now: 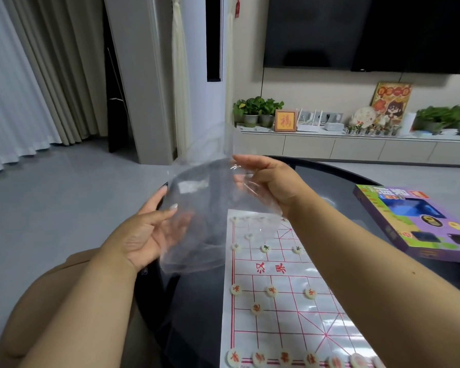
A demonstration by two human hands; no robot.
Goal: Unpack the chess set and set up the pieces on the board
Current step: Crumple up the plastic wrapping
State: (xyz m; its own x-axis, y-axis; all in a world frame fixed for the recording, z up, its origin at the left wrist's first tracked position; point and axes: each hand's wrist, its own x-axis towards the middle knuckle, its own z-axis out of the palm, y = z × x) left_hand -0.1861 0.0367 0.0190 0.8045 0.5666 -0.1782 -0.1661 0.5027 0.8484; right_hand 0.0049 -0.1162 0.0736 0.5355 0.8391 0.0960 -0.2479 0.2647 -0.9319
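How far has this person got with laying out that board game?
Mostly done, it seems: the paper board lies flat on the dark table, with round pieces standing on both halves. In hand: the right hand pinches an empty clear plastic bag, the open left hand beside it. Left: putting away the bag and purple box.

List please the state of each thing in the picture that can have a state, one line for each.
plastic bag: empty, held up above the table edge
right hand: pinches the bag's upper edge
left hand: fingers straight, against the bag's side
chess board: unrolled flat on the table
chess pieces: standing on the board's lines
purple box: lying flat on the table
television: screen dark
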